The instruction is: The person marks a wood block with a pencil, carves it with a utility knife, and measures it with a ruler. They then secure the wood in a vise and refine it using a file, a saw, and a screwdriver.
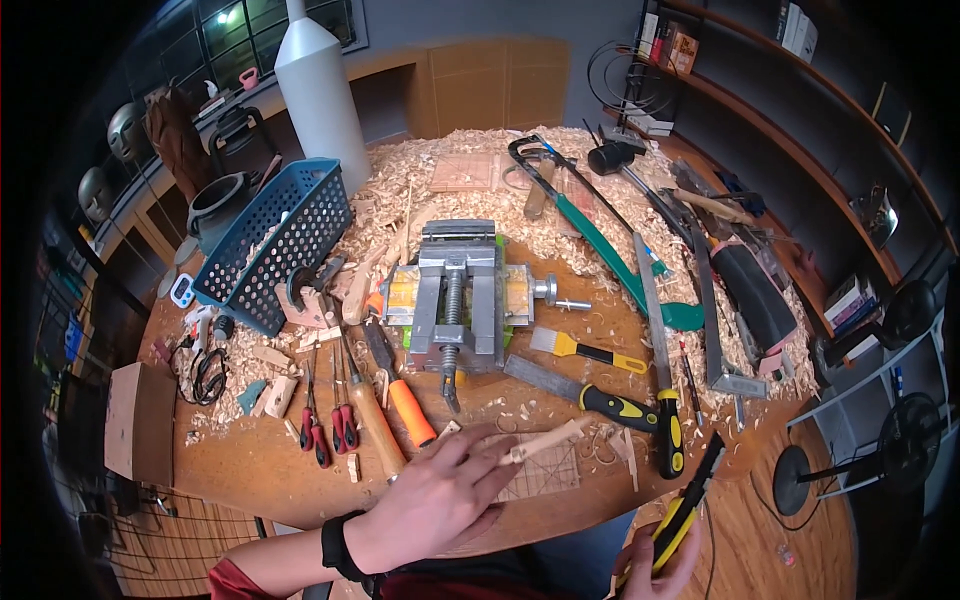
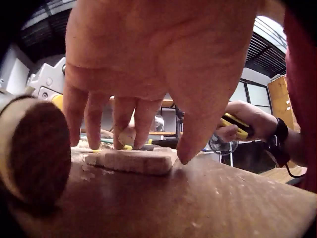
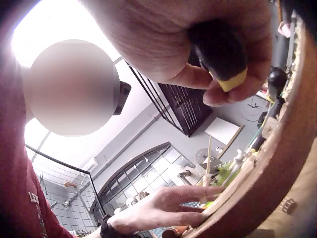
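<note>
My left hand (image 1: 435, 505) is low over the front of the workbench, fingers straight and spread. Its fingertips are right at a pale wooden piece (image 1: 545, 441), which overlaps a flat square board with pencil lines (image 1: 550, 478). From the left wrist view, the straight fingers (image 2: 124, 124) and thumb reach down around a thick wooden slab (image 2: 138, 161) lying on the bench. My right hand (image 1: 660, 560) grips a yellow-and-black utility knife (image 1: 682, 510) off the bench's front edge, blade end pointing up and away. The right wrist view shows the knife's handle end (image 3: 225, 62) inside the curled fingers.
A metal vise (image 1: 455, 300) stands mid-bench. Left of it lie an orange-handled chisel (image 1: 410, 412), a wooden-handled tool (image 1: 375, 425) and red-handled carving tools (image 1: 318, 440). To its right are a rasp (image 1: 620, 408), a brush (image 1: 590, 352) and saws (image 1: 620, 265). Shavings (image 1: 400, 180) cover the back.
</note>
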Available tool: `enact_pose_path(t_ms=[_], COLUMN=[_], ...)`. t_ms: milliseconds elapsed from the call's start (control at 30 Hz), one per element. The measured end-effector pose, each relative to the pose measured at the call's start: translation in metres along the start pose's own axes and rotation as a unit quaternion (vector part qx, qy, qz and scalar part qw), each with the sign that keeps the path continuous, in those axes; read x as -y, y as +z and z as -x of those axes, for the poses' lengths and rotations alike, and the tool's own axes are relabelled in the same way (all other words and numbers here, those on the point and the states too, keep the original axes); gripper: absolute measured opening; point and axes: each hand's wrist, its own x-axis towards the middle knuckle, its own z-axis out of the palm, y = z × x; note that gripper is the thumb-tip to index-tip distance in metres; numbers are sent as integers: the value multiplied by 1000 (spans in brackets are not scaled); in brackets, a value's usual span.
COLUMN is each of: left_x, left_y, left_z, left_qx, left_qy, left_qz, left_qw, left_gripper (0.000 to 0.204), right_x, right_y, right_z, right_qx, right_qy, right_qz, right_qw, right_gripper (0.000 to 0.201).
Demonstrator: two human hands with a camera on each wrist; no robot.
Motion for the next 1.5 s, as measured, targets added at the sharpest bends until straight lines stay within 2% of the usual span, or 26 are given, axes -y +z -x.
enact_pose_path(t_ms=[67, 100, 133, 167, 200, 267, 333, 400, 467, 567, 600, 633, 967, 1033, 1167, 1333, 1400, 1500], left_x=[-1, 1, -1, -6, -8, -7, -6, -7, -6, -2, 1, 2, 0, -1, 3, 0, 2, 3], left_y=[-4, -3, -4, -7, -8, -4, -1, -3, -5, -4, 2, 7, 11, 14, 15, 10, 12, 12], left_z=[-2, 2, 3, 4, 6, 6, 5, 8, 12, 16, 17, 17, 3, 2, 2, -1, -2, -3], left_qx=[-27, -25, -22, 12, 47, 44, 37, 56, 73, 41, 3, -35, -41, -80, -65, -27, -36, -46], left_qy=[9, 46, 46, 47, 48, 53, 51, 45, 35, 12, 3, -6, -31, -24, -29, -72, -81, -89], left_qz=[-1, -27, -24, -46, -69, -62, -112, -104, -97, -98, -81, -63, -46, -39, -29, 5, 30, 60], left_qw=[1000, 998, 998, 998, 995, 996, 992, 992, 992, 994, 997, 997, 998, 996, 997, 997, 996, 993], left_gripper=[32, 30, 30, 29, 27, 26, 26, 26, 27, 25, 24, 23, 18, 18, 14, 12, 12, 12], right_x=[16, 19, 22, 28, 23, 41, 48, 50, 43, 42, 43, 43, 47, 46, 48, 50, 50, 51], right_y=[11, 13, 14, 19, 18, 28, 36, 41, 45, 48, 48, 48, 49, 49, 51, 49, 47, 46], right_z=[9, 12, 15, 14, 18, 13, 18, 15, 15, 15, 14, 13, 10, 10, 9, 8, 9, 8], right_qx=[18, 51, 84, 98, 116, 160, 208, 263, 271, 286, 290, 293, 294, 300, 307, 295, 292, 293], right_qy=[33, 33, 32, -27, -52, -172, -59, -34, -44, -56, -59, -58, -67, -70, -62, -59, -19, -6], right_qz=[-44, -63, -81, -2, 59, 159, 195, 256, 276, 311, 328, 329, 293, 298, 300, 279, 276, 255], right_qw=[998, 996, 993, 995, 990, 959, 957, 930, 921, 905, 897, 896, 907, 903, 901, 912, 916, 922], right_gripper=[51, 49, 47, 43, 41, 43, 49, 53, 54, 56, 57, 57, 56, 57, 56, 53, 51, 52])
